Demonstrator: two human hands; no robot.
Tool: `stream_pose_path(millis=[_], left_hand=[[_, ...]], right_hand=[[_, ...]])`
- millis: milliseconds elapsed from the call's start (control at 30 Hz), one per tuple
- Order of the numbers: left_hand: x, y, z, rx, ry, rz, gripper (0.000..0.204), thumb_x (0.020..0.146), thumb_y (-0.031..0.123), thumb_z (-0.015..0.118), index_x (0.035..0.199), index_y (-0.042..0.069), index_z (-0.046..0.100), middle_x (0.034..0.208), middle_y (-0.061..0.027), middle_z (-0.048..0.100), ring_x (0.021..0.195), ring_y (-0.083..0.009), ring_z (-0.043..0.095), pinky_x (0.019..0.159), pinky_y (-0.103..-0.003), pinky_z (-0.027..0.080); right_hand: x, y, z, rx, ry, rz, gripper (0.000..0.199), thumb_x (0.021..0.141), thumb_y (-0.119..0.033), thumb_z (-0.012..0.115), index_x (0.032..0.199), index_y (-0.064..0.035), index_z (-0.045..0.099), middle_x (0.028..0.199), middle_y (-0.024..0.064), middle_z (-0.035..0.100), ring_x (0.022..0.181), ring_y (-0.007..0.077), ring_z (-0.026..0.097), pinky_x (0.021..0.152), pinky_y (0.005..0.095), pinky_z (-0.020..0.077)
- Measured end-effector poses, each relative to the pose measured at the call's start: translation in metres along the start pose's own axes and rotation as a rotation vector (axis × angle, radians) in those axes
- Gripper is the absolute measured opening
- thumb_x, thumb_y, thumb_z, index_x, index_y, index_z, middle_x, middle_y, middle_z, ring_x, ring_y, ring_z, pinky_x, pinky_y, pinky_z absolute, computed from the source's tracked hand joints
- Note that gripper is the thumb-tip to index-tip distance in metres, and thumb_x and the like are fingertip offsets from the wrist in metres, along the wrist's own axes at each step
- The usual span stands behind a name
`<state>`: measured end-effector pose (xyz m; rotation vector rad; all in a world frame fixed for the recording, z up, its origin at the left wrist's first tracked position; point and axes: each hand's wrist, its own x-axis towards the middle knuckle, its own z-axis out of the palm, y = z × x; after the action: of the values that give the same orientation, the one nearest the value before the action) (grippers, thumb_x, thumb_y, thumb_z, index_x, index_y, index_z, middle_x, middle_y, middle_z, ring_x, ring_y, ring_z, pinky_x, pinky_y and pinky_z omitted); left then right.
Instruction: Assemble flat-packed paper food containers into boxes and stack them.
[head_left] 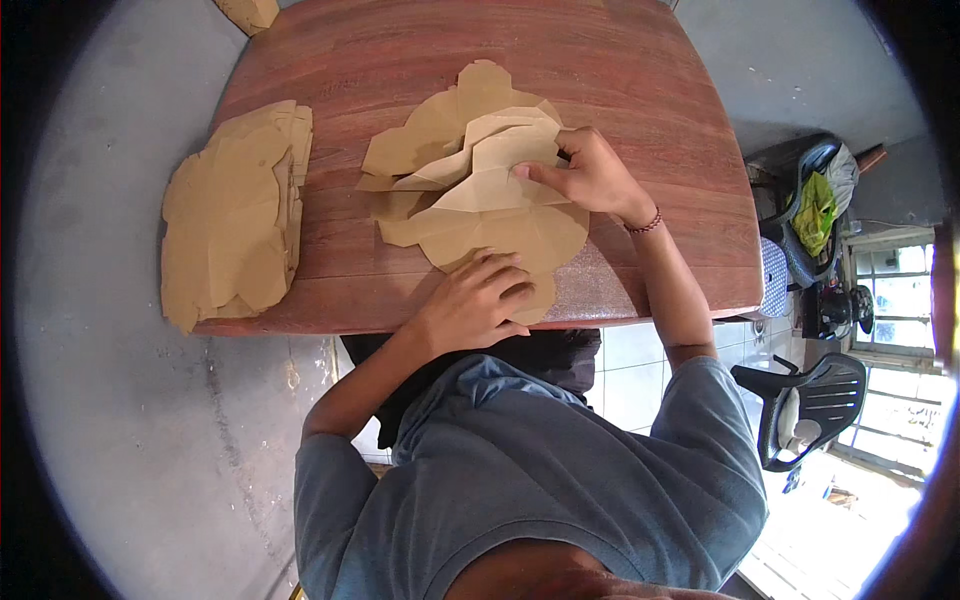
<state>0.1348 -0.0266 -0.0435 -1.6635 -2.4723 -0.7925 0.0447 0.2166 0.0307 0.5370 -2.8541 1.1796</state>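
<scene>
Brown die-cut cardboard sheets [510, 242] with rounded lobes and crease lines lie partly overlapping on the reddish wooden table [680, 130]. My right hand [595, 175] grips a raised, folded part of the cardboard between thumb and fingers, the thumb on top. The lifted flaps [515, 150] stand up in bent layers. Behind them another lobed part [485, 90] rests flat. My left hand [480, 305] lies on the near edge of the cardboard, palm down, with its fingers bent and a little apart.
A stack of similar cardboard pieces [230, 215] sits at the table's left edge, reaching over its side. A grey wall [110, 250] borders the left. Off to the right are a dark plastic chair [815, 405] and another chair holding bags [815, 215].
</scene>
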Motion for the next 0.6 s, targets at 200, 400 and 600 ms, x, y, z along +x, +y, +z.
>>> stream_pose_path(millis=[200, 400, 600], left_hand=[[0.005, 0.000, -0.007, -0.057, 0.151, 0.076, 0.031, 0.083, 0.032, 0.079, 0.103, 0.009, 0.072, 0.113, -0.0048, 0.070, 0.115, -0.0268, 0.066, 0.102, -0.045, 0.051], [0.014, 0.001, -0.028, -0.182, 0.238, -0.094, 0.020, 0.086, 0.012, 0.076, 0.104, 0.005, 0.075, 0.098, -0.0088, 0.077, 0.083, -0.0279, 0.075, 0.077, -0.036, 0.060], [0.021, -0.005, -0.029, -0.475, 0.128, -0.314, 0.018, 0.083, 0.015, 0.082, 0.095, 0.002, 0.075, 0.092, -0.0126, 0.077, 0.078, -0.0313, 0.073, 0.074, -0.037, 0.058]], right_hand=[[-0.002, -0.002, 0.004, 0.113, 0.051, -0.109, 0.036, 0.087, -0.032, 0.083, 0.091, 0.0022, 0.073, 0.066, 0.0132, 0.065, 0.056, 0.0169, 0.054, 0.055, 0.0345, 0.0460], [-0.002, 0.003, 0.006, 0.077, -0.034, -0.071, 0.039, 0.087, -0.033, 0.083, 0.087, 0.0032, 0.070, 0.061, 0.0105, 0.060, 0.055, 0.0130, 0.048, 0.051, 0.0354, 0.0392], [-0.002, 0.002, 0.005, 0.089, -0.092, -0.026, 0.035, 0.089, -0.030, 0.081, 0.089, 0.0033, 0.071, 0.060, 0.0092, 0.056, 0.055, 0.0132, 0.046, 0.051, 0.0349, 0.0373]])
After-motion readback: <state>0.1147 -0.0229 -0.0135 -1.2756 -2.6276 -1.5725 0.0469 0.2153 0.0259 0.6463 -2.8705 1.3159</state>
